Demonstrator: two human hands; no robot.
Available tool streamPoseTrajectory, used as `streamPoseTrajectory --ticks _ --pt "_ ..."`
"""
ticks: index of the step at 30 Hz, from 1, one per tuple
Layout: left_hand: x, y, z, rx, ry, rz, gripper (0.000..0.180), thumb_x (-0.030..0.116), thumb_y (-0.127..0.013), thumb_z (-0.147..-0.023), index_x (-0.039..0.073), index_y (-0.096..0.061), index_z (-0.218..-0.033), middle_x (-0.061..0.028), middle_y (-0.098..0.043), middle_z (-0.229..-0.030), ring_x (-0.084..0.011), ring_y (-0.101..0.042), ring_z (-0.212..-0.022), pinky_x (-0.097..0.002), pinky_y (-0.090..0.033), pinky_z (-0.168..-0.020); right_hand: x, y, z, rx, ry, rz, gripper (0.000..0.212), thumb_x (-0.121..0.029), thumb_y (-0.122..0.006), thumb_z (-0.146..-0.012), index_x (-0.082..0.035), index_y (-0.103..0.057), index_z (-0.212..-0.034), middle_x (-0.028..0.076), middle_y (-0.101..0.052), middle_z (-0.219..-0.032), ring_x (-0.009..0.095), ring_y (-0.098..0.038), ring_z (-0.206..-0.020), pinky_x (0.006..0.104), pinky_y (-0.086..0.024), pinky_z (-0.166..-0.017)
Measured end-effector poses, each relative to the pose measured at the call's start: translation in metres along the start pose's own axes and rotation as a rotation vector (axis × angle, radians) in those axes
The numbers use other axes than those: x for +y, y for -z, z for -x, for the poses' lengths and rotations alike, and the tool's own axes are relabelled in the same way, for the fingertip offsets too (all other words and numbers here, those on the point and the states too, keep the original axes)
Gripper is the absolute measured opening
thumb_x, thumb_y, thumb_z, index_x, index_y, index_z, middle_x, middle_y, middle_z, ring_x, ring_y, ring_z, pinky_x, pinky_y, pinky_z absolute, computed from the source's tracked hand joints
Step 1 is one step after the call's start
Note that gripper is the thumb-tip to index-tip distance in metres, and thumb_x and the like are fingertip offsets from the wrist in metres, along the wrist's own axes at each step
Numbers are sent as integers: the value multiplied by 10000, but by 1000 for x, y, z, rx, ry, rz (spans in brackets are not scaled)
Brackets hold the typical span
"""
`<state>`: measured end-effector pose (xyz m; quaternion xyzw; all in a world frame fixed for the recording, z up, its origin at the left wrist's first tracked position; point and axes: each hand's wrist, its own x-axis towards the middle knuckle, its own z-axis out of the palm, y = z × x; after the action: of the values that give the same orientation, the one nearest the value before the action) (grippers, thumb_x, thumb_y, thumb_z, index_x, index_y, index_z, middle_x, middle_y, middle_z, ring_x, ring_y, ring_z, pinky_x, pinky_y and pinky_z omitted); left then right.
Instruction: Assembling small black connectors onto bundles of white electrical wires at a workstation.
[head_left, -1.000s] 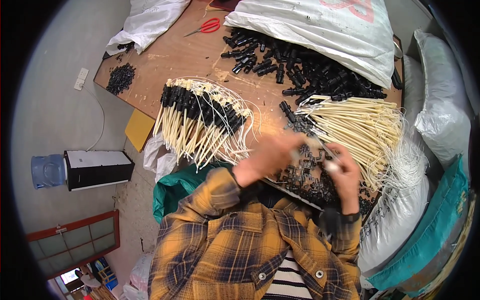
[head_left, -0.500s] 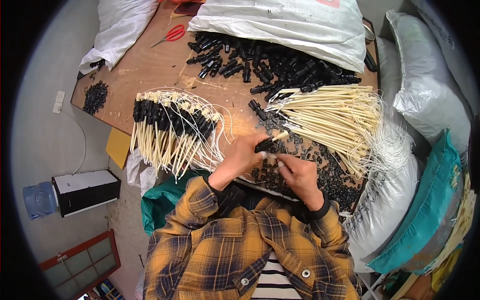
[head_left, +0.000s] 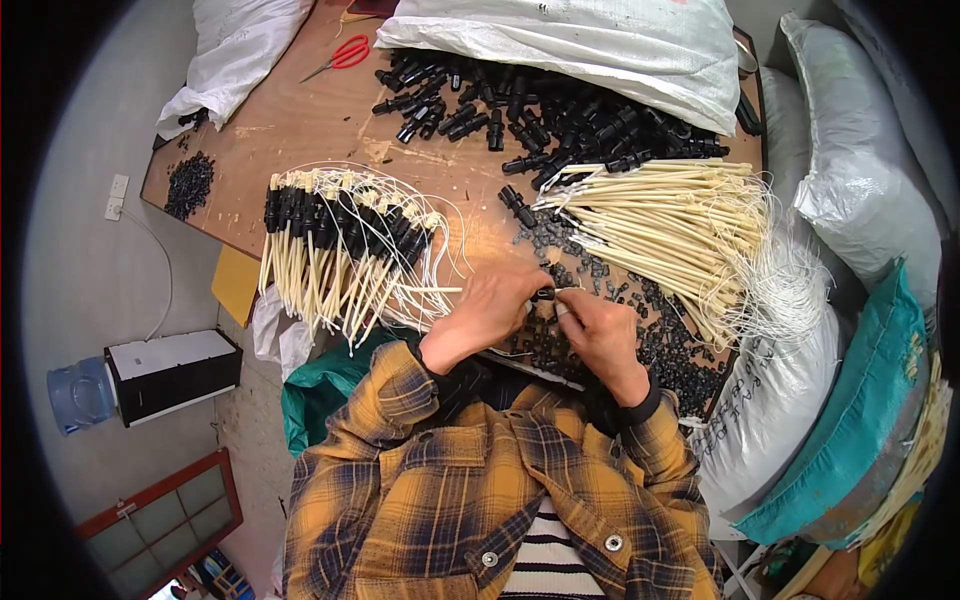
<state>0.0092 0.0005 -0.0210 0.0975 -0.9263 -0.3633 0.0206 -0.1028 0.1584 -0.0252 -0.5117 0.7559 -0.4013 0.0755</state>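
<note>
My left hand (head_left: 488, 305) is closed around a black plastic connector (head_left: 543, 294), whose dark end shows between the two hands. A cream tube (head_left: 430, 289) sticks out leftward from behind that hand, apparently part of the same piece. My right hand (head_left: 603, 330) is pinched, thumb and forefinger against the connector's end; anything between these fingertips is too small to make out. Both hands are over small black plastic pieces (head_left: 655, 350) scattered at the table's near edge. To the left lies a row of black connectors (head_left: 345, 215) fitted with cream tubes and white strings.
Cream tubes (head_left: 660, 215) with tangled white strings (head_left: 790, 290) lie at right. Behind them black connectors (head_left: 560, 110) spill from a white sack (head_left: 570, 50). Red-handled scissors (head_left: 350, 52) and a small black heap (head_left: 190, 185) are farther left. Full sacks (head_left: 850, 130) stand at the right.
The connector between my hands has been turned: its cream end pointed up and right, and now a tube points left. My left fingers have moved up and the hands have come together.
</note>
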Motion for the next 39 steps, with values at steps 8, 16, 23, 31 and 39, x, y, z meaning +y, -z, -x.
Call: streamPoseTrajectory --ticks 8,16,23,31,39 --pt "-1 -2 -1 67 -104 353 439 -76 -634 -663 43 -580 -1081 -124 -635 -920 -328 -614 -901 -392 -485 -801 -1 -5 9 -180 20 27 200 -67 -636 -845 -69 -585 -1038 138 -639 -779 341 -639 -670 399 -493 -550" --pt "1 5 11 341 -449 252 224 -50 -715 -649 63 -651 -832 -40 -623 -853 -242 -608 -814 -332 -475 -686 0 -6 8 -17 93 -228 195 -99 -645 -843 -66 -656 -1035 131 -668 -810 295 -655 -630 362 -491 -498" --pt "-35 -9 -16 314 337 108 301 -42 -706 -728 53 -636 -1005 -60 -634 -871 -148 -612 -770 -280 -490 -659 5 9 18 24 -387 -280 132 -99 -624 -861 16 -674 -902 8 -560 -595 51 -478 -550 237 -388 -507" --pt "-39 2 -33 288 421 297 223 -26 -637 -781 87 -692 -965 -6 -674 -859 -107 -618 -746 -249 -497 -657 23 4 25 35 -576 -412 152 -125 -631 -873 25 -655 -871 9 -561 -602 46 -474 -564 246 -391 -519" --pt "23 -40 -15 430 -40 349 200 -85 -688 -746 32 -667 -907 -39 -670 -818 -114 -636 -718 -241 -502 -611 23 -18 13 96 -524 -608 151 -129 -639 -859 -5 -690 -929 28 -639 -666 64 -553 -594 240 -431 -543"
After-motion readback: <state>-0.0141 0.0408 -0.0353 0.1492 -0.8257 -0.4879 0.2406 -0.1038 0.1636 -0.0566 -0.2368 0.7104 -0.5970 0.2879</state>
